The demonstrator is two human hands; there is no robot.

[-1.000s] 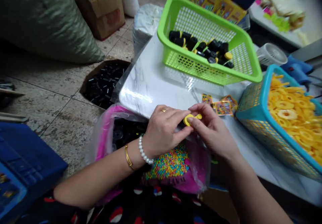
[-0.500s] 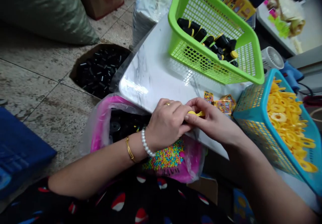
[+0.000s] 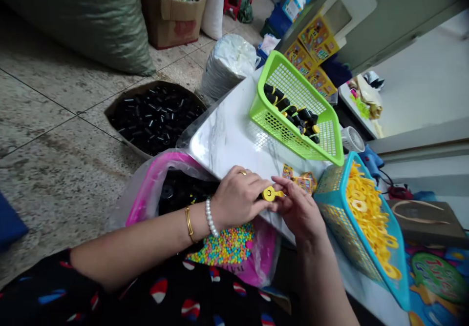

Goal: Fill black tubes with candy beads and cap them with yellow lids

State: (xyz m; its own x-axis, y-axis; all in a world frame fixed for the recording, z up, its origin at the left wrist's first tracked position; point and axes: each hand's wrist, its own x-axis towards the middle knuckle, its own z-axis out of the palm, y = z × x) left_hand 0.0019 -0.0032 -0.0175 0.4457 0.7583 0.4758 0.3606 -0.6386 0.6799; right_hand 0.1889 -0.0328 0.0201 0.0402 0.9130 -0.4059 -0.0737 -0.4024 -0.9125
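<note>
Left hand [image 3: 236, 194] with fingers clamped around a yellow cap [image 3: 268, 195], right hand [image 3: 302, 213] at its tab [image 3: 280, 194], grip unclear, green basket [image 3: 275, 127] beyond the fingers, beads [image 3: 227, 247] below.

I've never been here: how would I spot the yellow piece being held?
Find the white marbled table, then the left hand with the pearl bracelet near its edge. Held there is the yellow piece, round, its tab toward the right hand. Unlike the yellow pieces heaped in the turquoise basket, this one is in hand.
</note>
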